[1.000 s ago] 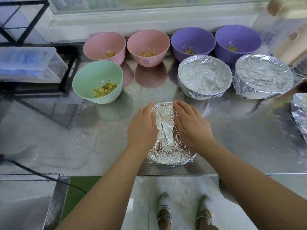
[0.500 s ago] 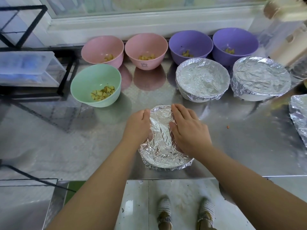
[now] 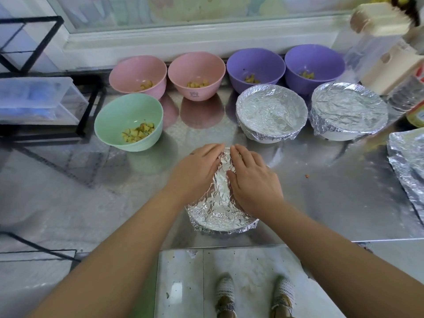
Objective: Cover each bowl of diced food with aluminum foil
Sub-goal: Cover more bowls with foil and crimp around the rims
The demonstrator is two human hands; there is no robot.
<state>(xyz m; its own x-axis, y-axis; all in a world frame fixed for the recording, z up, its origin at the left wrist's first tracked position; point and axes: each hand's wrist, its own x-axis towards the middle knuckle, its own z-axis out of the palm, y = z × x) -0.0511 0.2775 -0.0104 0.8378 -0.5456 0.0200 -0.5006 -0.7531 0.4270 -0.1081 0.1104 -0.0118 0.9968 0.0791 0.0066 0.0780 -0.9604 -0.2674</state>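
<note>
A foil-covered bowl [image 3: 220, 212] stands near the front edge of the steel table. My left hand [image 3: 197, 171] lies flat on its left side and my right hand [image 3: 252, 180] on its right side, fingers straight, pressing the foil down. Two more foil-covered bowls [image 3: 271, 113] [image 3: 348, 111] stand behind it to the right. Uncovered with diced food are a green bowl [image 3: 128, 120], two pink bowls [image 3: 137, 74] [image 3: 196, 74] and two purple bowls [image 3: 255, 67] [image 3: 314, 65].
A loose foil sheet [image 3: 410, 166] lies at the table's right edge. A bottle [image 3: 413, 97] and a cream appliance [image 3: 385, 53] stand at the back right. A clear plastic drawer box [image 3: 36, 99] in a black frame is at the left. The floor and my shoes show below.
Both hands have slid toward the far rim of the bowl, their fingertips now close together over the foil. The camera has tilted slightly.
</note>
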